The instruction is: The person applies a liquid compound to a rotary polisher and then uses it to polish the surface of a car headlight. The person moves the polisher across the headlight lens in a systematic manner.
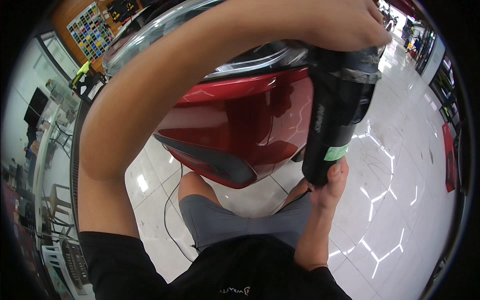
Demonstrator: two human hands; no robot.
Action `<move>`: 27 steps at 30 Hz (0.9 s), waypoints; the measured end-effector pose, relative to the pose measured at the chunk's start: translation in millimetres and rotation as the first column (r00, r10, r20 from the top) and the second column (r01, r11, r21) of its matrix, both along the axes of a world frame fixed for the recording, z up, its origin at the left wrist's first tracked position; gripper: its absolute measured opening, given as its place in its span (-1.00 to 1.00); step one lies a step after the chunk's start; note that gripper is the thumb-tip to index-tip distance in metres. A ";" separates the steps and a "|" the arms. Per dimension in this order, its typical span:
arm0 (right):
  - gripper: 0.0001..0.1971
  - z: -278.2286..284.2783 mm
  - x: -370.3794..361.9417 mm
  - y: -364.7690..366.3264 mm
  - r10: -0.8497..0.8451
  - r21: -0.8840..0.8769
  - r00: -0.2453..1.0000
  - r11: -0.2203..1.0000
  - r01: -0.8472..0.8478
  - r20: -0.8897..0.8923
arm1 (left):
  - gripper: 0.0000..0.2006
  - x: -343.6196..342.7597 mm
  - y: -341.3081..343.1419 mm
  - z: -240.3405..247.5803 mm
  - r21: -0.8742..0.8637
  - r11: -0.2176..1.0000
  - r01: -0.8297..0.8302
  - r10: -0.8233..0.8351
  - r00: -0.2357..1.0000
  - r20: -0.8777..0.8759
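Black polisher, green label, left hand gripping its head, right hand clamping its handle, red car

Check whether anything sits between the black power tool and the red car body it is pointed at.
Nothing visible does. The left hand grips the top of the black power tool and the right hand holds its lower end, right beside the red car body. The tool's working face is hidden, so contact cannot be told.
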State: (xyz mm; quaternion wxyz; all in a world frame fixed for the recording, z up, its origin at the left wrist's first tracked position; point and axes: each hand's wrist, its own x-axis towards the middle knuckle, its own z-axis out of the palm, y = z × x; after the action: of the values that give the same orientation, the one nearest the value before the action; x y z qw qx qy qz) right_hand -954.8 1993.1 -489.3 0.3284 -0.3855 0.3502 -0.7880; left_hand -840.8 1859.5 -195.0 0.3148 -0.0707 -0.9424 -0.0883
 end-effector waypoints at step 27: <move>-0.04 -35.4 81.4 -46.4 -0.108 -0.200 0.916 0.979 0.031 -0.385 | -0.70 145.1 -45.9 -47.1 -0.086 0.994 0.066 -0.063 0.997 0.038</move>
State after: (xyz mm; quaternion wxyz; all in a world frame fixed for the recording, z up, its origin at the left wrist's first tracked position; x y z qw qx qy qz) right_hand -873.4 1946.7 -524.7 0.1845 -0.5530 0.3460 -0.7351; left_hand -695.7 1813.6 -242.1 0.2920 -0.1134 -0.9479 -0.0587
